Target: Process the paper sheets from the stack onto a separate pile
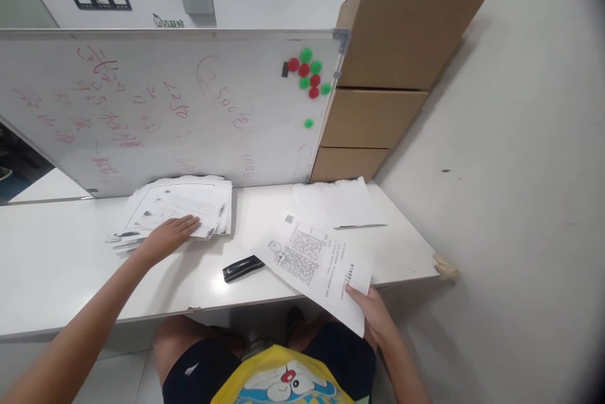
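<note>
I see my left hand lying flat, fingers stretched out and gripping nothing, palm down on the loose fanned stack of white printed paper sheets, which sits toward the back of the white bench against the foot of the whiteboard. My right hand is closed in a pinch on the lower corner of a single white printed sheet with a cartoon drawing and blocks of text; the sheet slants over the front edge of the bench near its right end, its far part over the benchtop. Just left of that sheet a black stapler lies near the front edge. Another thin pile of white papers rests at the back right corner. Behind stands a white board with red scribbles carrying red and green round magnets, and beside it three stacked brown cardboard boxes.
</note>
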Tool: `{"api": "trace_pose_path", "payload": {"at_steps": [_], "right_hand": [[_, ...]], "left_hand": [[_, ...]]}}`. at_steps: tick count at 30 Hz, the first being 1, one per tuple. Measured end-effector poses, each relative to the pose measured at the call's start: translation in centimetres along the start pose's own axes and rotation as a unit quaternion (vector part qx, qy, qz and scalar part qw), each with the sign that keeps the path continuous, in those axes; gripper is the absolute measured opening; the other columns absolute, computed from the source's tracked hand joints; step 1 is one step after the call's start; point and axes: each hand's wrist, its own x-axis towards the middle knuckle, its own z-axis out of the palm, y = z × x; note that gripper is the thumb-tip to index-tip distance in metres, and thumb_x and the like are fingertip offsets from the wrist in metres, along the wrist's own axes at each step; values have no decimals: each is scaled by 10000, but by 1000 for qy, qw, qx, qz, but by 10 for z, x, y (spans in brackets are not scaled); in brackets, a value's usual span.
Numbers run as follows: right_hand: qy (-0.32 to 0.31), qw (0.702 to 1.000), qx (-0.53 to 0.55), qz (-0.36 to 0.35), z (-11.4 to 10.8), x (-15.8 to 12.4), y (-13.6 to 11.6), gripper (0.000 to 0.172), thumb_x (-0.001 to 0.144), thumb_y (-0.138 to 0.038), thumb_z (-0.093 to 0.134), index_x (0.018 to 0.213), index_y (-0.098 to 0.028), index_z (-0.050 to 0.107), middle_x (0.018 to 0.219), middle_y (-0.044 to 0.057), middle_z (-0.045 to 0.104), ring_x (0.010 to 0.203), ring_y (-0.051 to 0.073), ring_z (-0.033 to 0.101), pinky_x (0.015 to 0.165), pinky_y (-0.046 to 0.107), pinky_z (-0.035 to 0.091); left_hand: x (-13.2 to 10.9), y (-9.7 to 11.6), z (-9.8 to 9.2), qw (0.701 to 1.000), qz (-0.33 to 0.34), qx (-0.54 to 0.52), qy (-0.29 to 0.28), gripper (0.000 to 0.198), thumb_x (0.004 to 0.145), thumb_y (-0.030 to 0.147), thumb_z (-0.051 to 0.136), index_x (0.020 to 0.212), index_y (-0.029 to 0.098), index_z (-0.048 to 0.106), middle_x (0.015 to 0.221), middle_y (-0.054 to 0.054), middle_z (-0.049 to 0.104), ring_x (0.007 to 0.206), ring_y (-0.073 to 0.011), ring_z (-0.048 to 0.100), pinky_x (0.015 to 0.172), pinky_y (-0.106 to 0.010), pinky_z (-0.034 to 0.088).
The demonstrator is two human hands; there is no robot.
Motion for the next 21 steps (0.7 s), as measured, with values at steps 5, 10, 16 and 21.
{"api": "trace_pose_path", "payload": {"at_steps": [5,10,16,21], "right_hand": [[-4,1000,20,16,-4,-6,-8,415,555,-358,856,899,-172,718,967,126,762,903,366,712,844,512,557],[-52,998,22,25,-3,-6,-14,444,603,-375,833,975,-169,707,1036,133,748,972,360,696,889,513,535],[-81,995,42,-29,-9,-1,-1,654,737,-732,566,1067,-181,690,1089,141,731,1086,335,652,889,500,535],[-34,996,73,-33,-12,-2,0,533,576,-467,846,1007,-196,690,974,99,762,940,338,703,872,513,530]], "left_hand": [[14,58,-10,984,-14,-28,174,429,953,239,332,1347,245,502,1344,-56,581,1212,-255,576,997,-502,462],[59,217,21,956,179,-220,73,554,906,101,416,1419,310,418,1434,-25,488,1330,-236,457,1119,-422,380],[87,329,89,932,322,-167,12,427,984,205,380,1407,173,427,1423,-108,498,1372,-231,401,1093,-418,381],[93,332,108,943,300,-143,27,428,988,226,383,1413,192,416,1450,-76,475,1387,-246,375,1116,-430,342]]}}
